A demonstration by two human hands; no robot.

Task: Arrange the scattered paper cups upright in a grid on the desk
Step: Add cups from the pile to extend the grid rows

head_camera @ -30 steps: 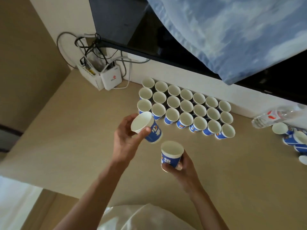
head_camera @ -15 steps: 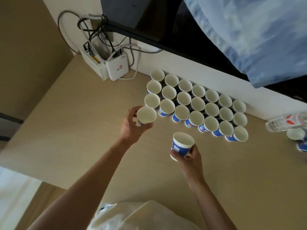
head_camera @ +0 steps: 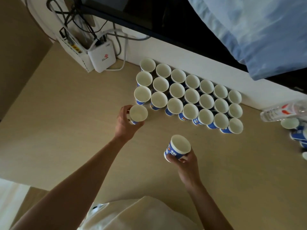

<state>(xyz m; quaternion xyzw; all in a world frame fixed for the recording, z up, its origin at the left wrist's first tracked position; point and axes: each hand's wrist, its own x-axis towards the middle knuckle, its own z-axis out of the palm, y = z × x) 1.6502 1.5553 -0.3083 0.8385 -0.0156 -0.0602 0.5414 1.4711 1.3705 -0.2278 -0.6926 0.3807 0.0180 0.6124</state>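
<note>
Blue-printed paper cup, gripped in my left hand: I seat it upright against the corner cup; right hand grips another cup.

**Blue, white and tan**

The paper cups were white inside, blue outside with white and orange print. The table was pale tan, the router box white with a red logo, the cloth mottled blue and white, the bottle clear with red marks.
</note>
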